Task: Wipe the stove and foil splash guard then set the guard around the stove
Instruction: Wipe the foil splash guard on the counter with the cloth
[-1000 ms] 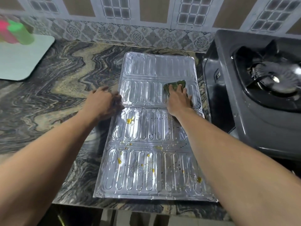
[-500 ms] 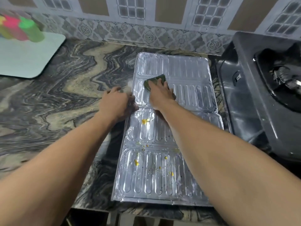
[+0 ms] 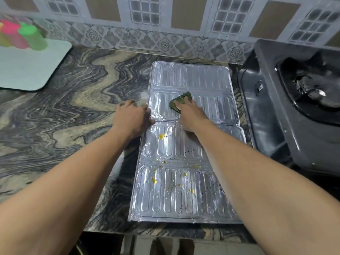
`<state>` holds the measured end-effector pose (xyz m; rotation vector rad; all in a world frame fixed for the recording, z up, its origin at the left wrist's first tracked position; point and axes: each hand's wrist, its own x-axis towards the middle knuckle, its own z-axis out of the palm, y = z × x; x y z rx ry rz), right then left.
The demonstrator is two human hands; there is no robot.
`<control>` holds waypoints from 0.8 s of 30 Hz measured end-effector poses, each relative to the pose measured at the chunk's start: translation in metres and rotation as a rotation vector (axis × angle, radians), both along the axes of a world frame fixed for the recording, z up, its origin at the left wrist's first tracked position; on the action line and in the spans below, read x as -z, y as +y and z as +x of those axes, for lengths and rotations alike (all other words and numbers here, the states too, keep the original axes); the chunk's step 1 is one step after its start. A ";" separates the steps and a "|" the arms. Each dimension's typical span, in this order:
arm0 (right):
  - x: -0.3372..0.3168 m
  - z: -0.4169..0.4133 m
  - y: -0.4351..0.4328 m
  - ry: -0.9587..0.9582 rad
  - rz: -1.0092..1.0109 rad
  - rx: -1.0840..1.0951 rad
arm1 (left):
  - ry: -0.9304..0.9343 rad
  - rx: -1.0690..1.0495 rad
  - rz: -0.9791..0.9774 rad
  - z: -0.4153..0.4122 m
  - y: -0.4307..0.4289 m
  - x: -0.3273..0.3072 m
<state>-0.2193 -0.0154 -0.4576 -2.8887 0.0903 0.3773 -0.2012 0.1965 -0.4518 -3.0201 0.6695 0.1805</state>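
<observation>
The right hand (image 3: pixel 191 115) has slid its green cloth (image 3: pixel 179 103) from the right side of the foil guard (image 3: pixel 184 190) toward the left, fingers pressing it flat on the second panel. The guard lies flat on the table (image 3: pixel 73 107) beside the stove (image 3: pixel 294 107); yellow spatter marks the near panels, so the wiping is probably about half done. The left hand (image 3: pixel 131 117) pins the guard's left edge, but its grip is hidden. The stove is cut off at the right.

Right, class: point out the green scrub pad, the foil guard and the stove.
green scrub pad (image 3: pixel 181 99), head view, bare top edge beyond the fingers.
foil guard (image 3: pixel 191 75), head view, clean far panel.
stove (image 3: pixel 276 115), head view, dark top beside the burner.
</observation>
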 end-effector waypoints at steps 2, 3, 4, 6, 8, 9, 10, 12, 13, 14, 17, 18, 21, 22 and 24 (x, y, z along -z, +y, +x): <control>-0.001 -0.009 -0.017 0.005 -0.017 0.046 | -0.004 -0.005 0.001 -0.001 -0.001 -0.001; -0.002 -0.013 -0.025 0.005 -0.029 0.065 | -0.003 -0.013 -0.001 -0.002 -0.001 -0.002; -0.003 -0.018 -0.034 0.010 -0.041 0.088 | -0.002 -0.014 -0.003 -0.002 -0.001 -0.003; -0.004 -0.028 -0.052 0.025 -0.065 0.158 | -0.003 -0.004 0.000 -0.003 -0.001 -0.004; -0.004 -0.038 -0.067 0.021 -0.102 0.247 | -0.004 0.003 -0.006 -0.003 -0.003 -0.004; -0.003 -0.042 -0.071 0.013 -0.124 0.289 | -0.002 0.000 -0.015 -0.003 -0.003 -0.002; -0.002 -0.045 -0.074 0.004 -0.139 0.325 | -0.001 -0.007 -0.028 -0.002 -0.002 0.000; 0.001 -0.050 -0.071 -0.010 -0.142 0.376 | 0.010 -0.017 -0.039 0.003 -0.001 0.004; 0.004 -0.050 -0.067 -0.023 -0.135 0.388 | 0.018 -0.015 -0.038 0.005 0.000 0.006; 0.005 -0.051 -0.061 -0.039 -0.124 0.389 | 0.025 -0.013 -0.035 0.006 -0.001 0.007; 0.006 -0.053 -0.036 -0.080 -0.067 0.337 | 0.032 -0.023 -0.037 0.007 -0.002 0.008; 0.005 -0.053 -0.027 -0.084 -0.051 0.302 | 0.026 -0.027 -0.038 0.007 -0.003 0.008; 0.004 -0.055 -0.004 -0.093 -0.018 0.175 | 0.023 -0.038 -0.038 0.006 -0.003 0.007; 0.004 -0.055 0.000 -0.089 -0.005 0.147 | 0.025 -0.039 -0.034 0.006 -0.003 0.007; 0.004 -0.057 -0.001 -0.080 0.005 0.131 | 0.025 -0.037 -0.015 0.006 -0.003 0.006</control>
